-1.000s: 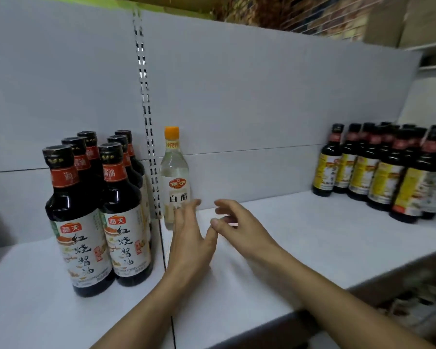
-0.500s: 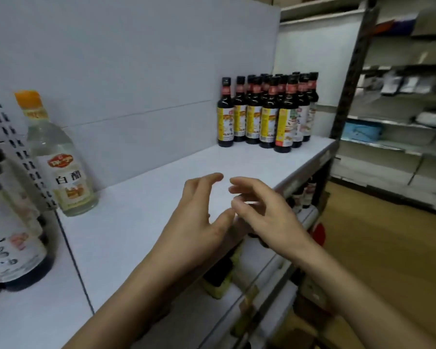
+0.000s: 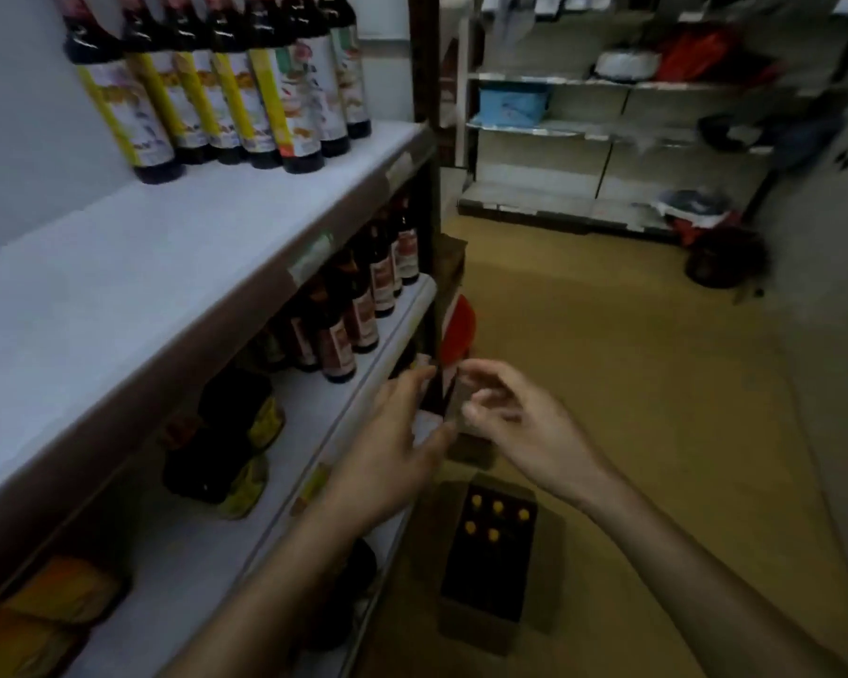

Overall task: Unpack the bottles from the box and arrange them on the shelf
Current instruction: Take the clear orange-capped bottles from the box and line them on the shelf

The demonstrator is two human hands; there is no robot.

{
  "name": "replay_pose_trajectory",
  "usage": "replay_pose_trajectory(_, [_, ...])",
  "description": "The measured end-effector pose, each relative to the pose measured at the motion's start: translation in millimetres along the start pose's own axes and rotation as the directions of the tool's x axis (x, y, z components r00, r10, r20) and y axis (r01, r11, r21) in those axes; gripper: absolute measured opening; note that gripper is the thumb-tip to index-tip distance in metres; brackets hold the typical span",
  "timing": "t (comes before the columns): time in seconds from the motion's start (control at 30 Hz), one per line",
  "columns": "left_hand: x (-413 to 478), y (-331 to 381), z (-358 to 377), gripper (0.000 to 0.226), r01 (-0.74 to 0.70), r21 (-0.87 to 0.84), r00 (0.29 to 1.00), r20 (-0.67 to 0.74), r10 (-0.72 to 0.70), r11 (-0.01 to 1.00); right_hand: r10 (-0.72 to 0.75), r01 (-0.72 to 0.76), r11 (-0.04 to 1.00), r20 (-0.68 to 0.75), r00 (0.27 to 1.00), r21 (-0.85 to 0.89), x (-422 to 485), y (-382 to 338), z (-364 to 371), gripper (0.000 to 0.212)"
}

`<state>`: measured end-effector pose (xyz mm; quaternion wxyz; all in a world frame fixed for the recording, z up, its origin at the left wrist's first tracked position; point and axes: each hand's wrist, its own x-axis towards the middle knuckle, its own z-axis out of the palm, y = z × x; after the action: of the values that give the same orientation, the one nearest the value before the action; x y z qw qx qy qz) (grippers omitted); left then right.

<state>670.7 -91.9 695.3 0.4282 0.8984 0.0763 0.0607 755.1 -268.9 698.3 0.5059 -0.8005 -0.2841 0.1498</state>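
Observation:
An open cardboard box (image 3: 498, 623) stands on the floor below my hands, with several orange-capped bottles (image 3: 495, 518) upright inside. My left hand (image 3: 392, 452) and my right hand (image 3: 520, 423) hover side by side in the air above the box, fingers loosely curved and holding nothing. The white top shelf (image 3: 133, 286) runs along the left, bare in the middle. A group of dark sauce bottles with yellow labels (image 3: 226, 85) stands at its far end.
The lower shelf (image 3: 314, 413) holds dark bottles with red labels (image 3: 363, 305), dark pouches (image 3: 231, 442) and yellow packets (image 3: 45, 614). Another shelving unit (image 3: 608, 134) stands across the tan floor (image 3: 632, 384), with bags beside it.
My view has swung right and down from the top shelf to the floor. Both hands dropped from above the shelf surface to above the open box, still holding nothing.

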Motion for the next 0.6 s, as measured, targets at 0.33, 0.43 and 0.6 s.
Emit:
replay_pose_trajectory(0.33, [29.2,-17.1,132.5,0.059,0.133,-0.053,0.976,0.181,-0.121,0.99,0.222,-0.218,0.974,0.079,0.972,-0.065,-10.7,134.8,-52.0,0.043])
replay_pose_trajectory(0.43, [36.4,-27.1,156.2,0.058,0.166,-0.056,0.963,0.223,-0.15,0.984,0.285,-0.283,0.959,0.103,0.953,-0.036,-10.7,164.4,-51.3,0.042])
replay_pose_trajectory(0.6, [55.3,-61.4,197.9,0.044,0.244,-0.081,0.94,0.265,-0.215,0.966,0.368,-0.369,0.93,0.092,0.925,-0.007,-4.1,216.0,-37.1,0.041])
